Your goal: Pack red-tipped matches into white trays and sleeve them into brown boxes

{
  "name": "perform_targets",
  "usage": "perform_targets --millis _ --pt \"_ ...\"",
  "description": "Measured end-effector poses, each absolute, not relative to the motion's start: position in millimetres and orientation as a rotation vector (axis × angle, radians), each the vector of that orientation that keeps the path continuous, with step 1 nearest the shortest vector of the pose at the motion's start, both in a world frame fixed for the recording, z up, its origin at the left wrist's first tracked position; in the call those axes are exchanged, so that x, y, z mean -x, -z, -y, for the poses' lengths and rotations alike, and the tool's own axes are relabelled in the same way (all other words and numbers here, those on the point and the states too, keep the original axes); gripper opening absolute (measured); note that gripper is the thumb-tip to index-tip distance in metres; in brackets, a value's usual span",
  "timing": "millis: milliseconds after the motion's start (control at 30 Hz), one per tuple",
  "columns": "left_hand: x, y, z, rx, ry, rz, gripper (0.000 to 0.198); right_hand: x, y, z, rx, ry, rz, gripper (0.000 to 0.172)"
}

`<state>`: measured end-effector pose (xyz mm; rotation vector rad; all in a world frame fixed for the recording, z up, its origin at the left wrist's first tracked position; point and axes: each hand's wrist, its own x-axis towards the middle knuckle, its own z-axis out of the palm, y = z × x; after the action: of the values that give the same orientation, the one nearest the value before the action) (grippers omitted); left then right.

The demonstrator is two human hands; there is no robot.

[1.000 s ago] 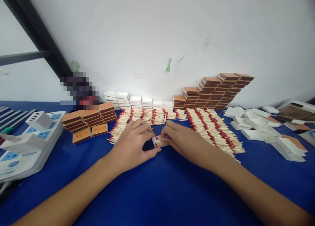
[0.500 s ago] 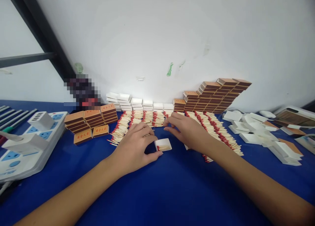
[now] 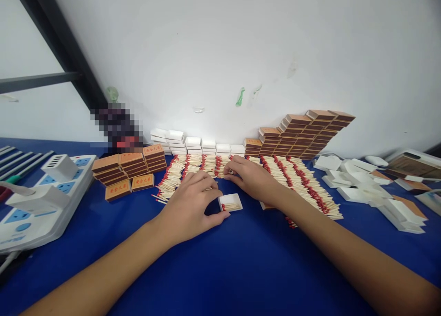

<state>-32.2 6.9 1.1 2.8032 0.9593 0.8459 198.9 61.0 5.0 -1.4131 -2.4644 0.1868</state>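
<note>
My left hand (image 3: pixel 195 208) steadies a small white matchbox tray (image 3: pixel 231 199) on the table, its thumb at the near edge and its fingers at the left end. A few red-tipped matches (image 3: pixel 230 207) lie along the near side inside the tray. Behind it my right hand (image 3: pixel 246 173) reaches into the rows of loose matches (image 3: pixel 208 162), fingertips closed together on matches there; how many is hidden. More matches (image 3: pixel 299 183) spread out to the right, past my right wrist. An orange-brown box piece (image 3: pixel 267 206) shows partly under that wrist.
Filled-looking matchboxes (image 3: pixel 126 166) are stacked at left, and a stepped stack of matchboxes (image 3: pixel 299 134) stands against the wall. White trays (image 3: pixel 176 141) line the back. Loose white trays (image 3: pixel 358 178) lie in a heap at right. A power strip (image 3: pixel 51 215) sits at left.
My right hand has moved slightly left and down into the match rows, and its fingers have closed together. My left hand keeps its hold on the tray.
</note>
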Motion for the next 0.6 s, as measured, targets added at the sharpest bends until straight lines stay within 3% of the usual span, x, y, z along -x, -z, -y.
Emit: perform_targets --millis 600 --pt "32.6 -1.7 -7.7 -2.796 -0.859 -0.955 0.024 -205.8 -6.1 -56.6 1.404 -0.199 2.567 0.011"
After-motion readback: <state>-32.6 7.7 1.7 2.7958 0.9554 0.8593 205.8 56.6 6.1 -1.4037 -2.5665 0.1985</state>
